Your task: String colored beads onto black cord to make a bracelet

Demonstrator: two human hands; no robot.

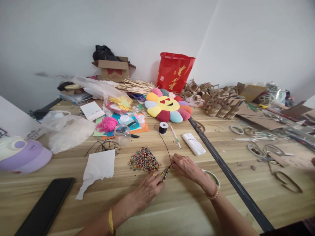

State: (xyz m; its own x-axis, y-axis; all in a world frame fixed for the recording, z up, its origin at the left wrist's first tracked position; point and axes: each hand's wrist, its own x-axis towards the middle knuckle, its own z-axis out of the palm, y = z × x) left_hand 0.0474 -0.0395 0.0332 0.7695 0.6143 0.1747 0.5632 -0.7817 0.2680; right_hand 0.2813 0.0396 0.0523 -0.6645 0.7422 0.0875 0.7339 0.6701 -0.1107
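A person's left hand (pixel 150 184) rests low over the light wood-grained counter (pixel 177 213), its fingertips at the near edge of a loose heap of small multicoloured round beads (pixel 144 159). A short strand of multicoloured beads (pixel 165 173) lies between the two hands, close against the left fingers; whether the left grip is closed on it or on loose beads, one cannot tell.

The right hand (pixel 186 167) has its thumb and fingers drawn together, its grip pinching a thin black cord (pixel 167 149) just beyond the strand. The cord runs away from that hand to a white-flanged spool wound with black cord (pixel 163 128), which stands on the counter past the bead heap. A yellow metal bangle (pixel 111 222) circles the left wrist; a pale green bangle (pixel 213 177) and a pinkish beaded bracelet (pixel 213 193) circle the right.

Beside the spool lies a slim white stick (pixel 175 136), and right of that a flat white rectangular bundle (pixel 194 144).
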